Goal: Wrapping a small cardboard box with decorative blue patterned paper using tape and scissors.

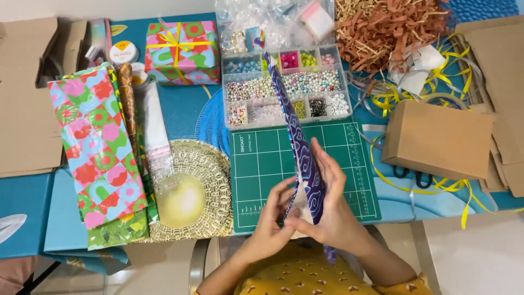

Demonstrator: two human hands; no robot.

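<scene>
Two hands meet low in the head view, over the near edge of the green cutting mat [333, 164]. Between them stands a long piece of blue and purple patterned wrapping paper [301, 147], seen nearly edge-on, running from the palms up and away toward the clear bead organiser box [284, 90]. Left hand [271, 218]: fingers closed on the paper's lower left side, pinching near its bottom. Right hand [333, 202]: flat against the paper's right face, fingers extended upward along it, thumb pressing at the base; clamped on the paper together with the left. The paper's top end reaches across the organiser's middle compartments. Left of the mat, a round woven placemat [210, 164] carries a pale yellow dome-shaped thing [180, 201]; further left lies a roll of bright pink, green and blue patterned paper [98, 147]. A wrapped gift box with yellow ribbon [182, 50] sits at the counter's far side. Right of the mat, a plain brown cardboard box [439, 139], with yellow ribbon [415, 93] loose about it and brown shredded paper [387, 27] behind.
</scene>
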